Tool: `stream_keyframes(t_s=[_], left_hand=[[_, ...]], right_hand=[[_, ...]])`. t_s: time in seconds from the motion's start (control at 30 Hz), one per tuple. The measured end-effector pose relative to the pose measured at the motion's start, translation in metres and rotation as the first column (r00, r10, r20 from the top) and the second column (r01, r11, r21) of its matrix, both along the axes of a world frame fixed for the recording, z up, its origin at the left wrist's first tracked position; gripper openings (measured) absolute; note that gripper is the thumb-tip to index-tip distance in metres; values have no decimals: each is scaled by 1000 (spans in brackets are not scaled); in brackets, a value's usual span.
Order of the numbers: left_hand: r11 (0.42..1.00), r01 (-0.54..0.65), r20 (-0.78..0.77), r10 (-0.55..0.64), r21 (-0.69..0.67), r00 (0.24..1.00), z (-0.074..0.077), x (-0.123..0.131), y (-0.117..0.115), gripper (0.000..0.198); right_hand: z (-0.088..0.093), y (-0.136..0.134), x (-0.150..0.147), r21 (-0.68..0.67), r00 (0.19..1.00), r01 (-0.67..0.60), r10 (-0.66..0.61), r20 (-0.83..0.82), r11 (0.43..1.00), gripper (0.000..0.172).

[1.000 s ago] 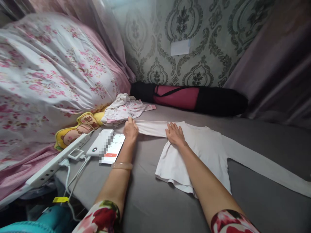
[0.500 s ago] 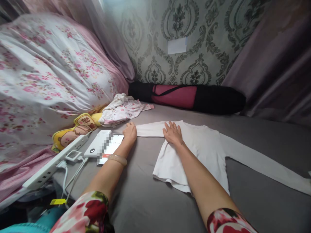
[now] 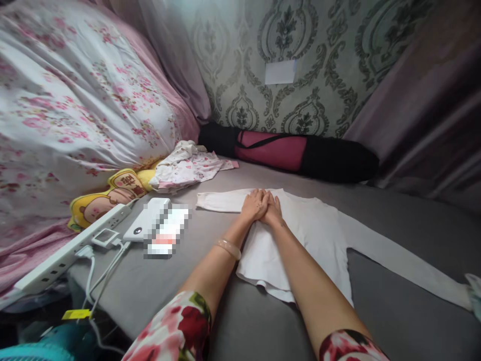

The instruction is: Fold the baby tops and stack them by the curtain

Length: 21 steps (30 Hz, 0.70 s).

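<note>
A white long-sleeved shirt (image 3: 315, 235) lies spread on the grey bed sheet (image 3: 210, 281), one sleeve stretched to the left and the other out to the right. Where the left sleeve meets the body, my left hand (image 3: 254, 205) rests flat, fingers stretched out. Beside it and partly under its fingers, my right hand (image 3: 272, 209) also lies flat on the cloth. Both hands press on the shirt from above without gripping it. The left cuff lies loose on the sheet.
To the left lie a white power bank (image 3: 148, 220), a blurred phone (image 3: 169, 235) and a power strip (image 3: 71, 250) with cables. Behind them are a yellow plush cushion (image 3: 97, 203) and crumpled patterned clothes (image 3: 188, 170). A long black and pink bag (image 3: 274, 150) lies along the wall.
My left hand has let go of the left cuff and moved right along the sleeve to meet my right hand. My right hand has stayed on the shirt.
</note>
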<state>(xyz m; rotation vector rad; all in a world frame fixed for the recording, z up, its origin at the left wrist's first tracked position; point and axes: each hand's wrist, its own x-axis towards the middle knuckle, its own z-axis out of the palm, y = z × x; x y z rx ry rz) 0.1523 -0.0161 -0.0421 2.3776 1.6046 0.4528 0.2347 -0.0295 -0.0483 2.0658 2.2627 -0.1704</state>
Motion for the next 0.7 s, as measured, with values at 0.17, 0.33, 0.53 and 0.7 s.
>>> stream_keyframes(t_s=[0.17, 0.33, 0.53, 0.7], left_hand=[[999, -24, -64, 22, -34, 998, -7, -22, 0, 55], [992, -128, -159, 125, -9, 979, -12, -56, -5, 63], [976, -217, -223, 212, 4, 952, -12, -99, -2, 62], [950, -313, -252, 305, 9, 918, -9, -124, 4, 60]], right_hand=[[3, -2, -3, 32, 996, 43, -40, -84, 999, 64], [-1, 1, -6, 71, 987, 82, -71, -147, 994, 58], [-4, 4, -6, 75, 984, 84, -71, -161, 994, 59], [-5, 3, -6, 77, 981, 78, -63, -182, 994, 59]])
